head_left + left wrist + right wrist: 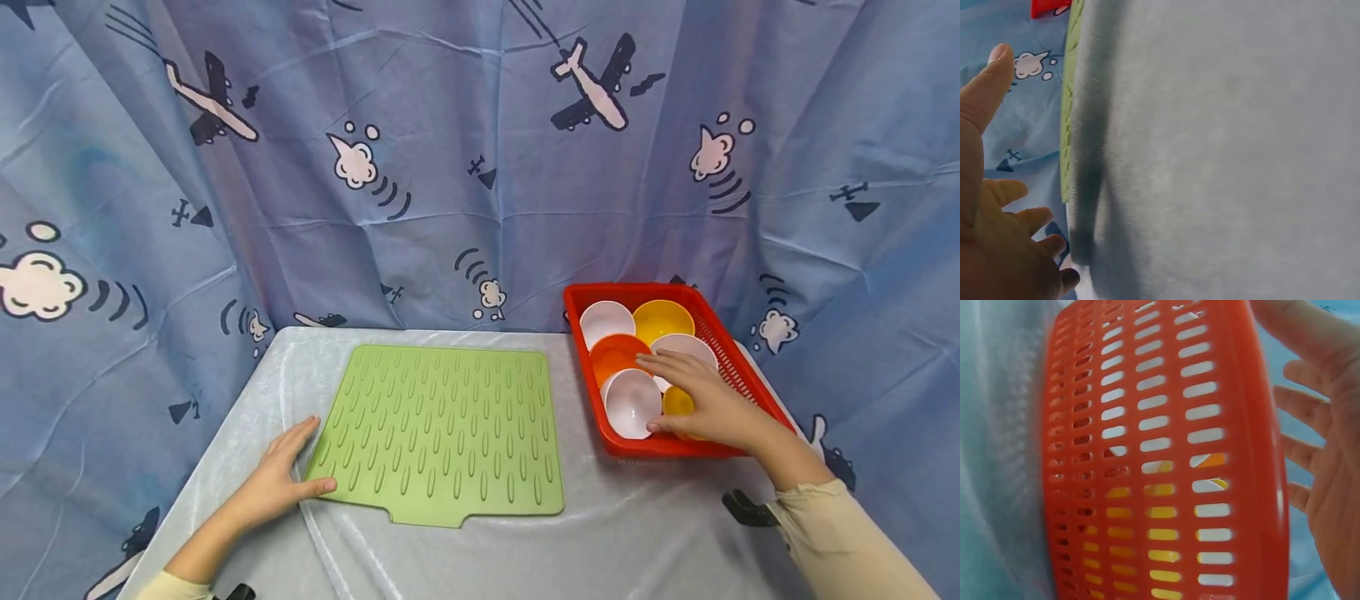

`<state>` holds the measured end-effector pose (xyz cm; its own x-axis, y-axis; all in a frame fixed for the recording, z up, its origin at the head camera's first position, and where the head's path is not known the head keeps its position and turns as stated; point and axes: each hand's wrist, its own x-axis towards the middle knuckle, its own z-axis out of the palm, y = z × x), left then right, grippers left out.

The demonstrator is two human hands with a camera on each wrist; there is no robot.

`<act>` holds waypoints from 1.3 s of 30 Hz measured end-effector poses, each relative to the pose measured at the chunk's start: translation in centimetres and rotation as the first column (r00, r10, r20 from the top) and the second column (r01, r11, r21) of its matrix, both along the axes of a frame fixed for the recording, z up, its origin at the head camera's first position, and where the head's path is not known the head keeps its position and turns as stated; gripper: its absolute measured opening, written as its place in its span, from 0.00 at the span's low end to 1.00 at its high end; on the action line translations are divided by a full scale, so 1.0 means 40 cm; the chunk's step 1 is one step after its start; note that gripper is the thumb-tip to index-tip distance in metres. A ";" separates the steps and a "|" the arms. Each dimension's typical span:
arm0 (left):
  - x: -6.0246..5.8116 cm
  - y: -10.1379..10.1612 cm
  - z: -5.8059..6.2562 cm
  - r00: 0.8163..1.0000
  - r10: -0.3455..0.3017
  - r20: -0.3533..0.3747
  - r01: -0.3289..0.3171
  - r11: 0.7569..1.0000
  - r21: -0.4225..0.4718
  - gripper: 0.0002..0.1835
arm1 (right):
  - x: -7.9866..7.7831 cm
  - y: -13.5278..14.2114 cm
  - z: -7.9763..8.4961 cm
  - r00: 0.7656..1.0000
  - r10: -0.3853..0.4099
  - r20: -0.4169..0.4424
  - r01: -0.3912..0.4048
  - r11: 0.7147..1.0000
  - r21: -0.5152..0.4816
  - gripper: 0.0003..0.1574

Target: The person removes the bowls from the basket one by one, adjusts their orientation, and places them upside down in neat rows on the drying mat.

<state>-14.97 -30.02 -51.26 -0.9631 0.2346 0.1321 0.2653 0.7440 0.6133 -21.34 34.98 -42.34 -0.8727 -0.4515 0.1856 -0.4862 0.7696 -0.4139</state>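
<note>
Head view: my right grip point(705, 396), spread wide and empty, is by the front white bowl point(633, 404) in the basket point(660, 448), frame right. It looks light, hard, maybe slippery; I'd pinch its rim. My left grip point(279, 479), empty too, is at the mat point(442, 425).

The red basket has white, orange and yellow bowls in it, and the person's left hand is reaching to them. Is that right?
Not quite: it is the right hand that is at the bowls. The head view shows this, with the left hand by the green mat. The red basket does hold white, orange and yellow bowls.
</note>
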 end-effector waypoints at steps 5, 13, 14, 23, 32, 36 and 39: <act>0.005 -0.003 -0.017 1.000 0.000 0.011 0.000 1.000 -0.002 0.60 | -0.010 -0.007 0.008 0.997 -0.027 0.069 0.024 0.998 0.052 0.58; 0.006 -0.011 -0.041 1.000 0.011 0.018 -0.011 1.000 0.000 0.57 | -0.023 0.000 -0.010 0.993 -0.028 0.118 0.019 0.997 0.080 0.58; 0.006 -0.011 -0.042 1.000 0.013 0.016 -0.013 1.000 -0.007 0.56 | -0.024 0.001 -0.014 0.992 -0.027 0.124 0.017 0.997 0.079 0.59; -0.002 -0.008 -0.042 0.999 0.045 -0.009 -0.045 0.998 -0.037 0.53 | -0.035 0.010 -0.036 0.992 -0.028 0.125 0.016 0.995 0.095 0.59; -0.002 -0.007 -0.041 0.998 0.059 0.014 -0.058 0.997 -0.055 0.54 | -0.046 0.005 -0.037 0.990 -0.024 0.139 0.003 0.989 0.148 0.66; -0.001 -0.004 -0.038 0.998 0.062 0.024 -0.060 0.995 -0.074 0.54 | -0.047 -0.003 -0.037 0.986 -0.043 0.164 0.012 0.982 0.187 0.70; -0.001 0.001 -0.030 0.997 0.070 0.033 -0.066 0.994 -0.089 0.53 | -0.050 -0.011 -0.037 0.984 -0.046 0.174 0.008 0.978 0.208 0.71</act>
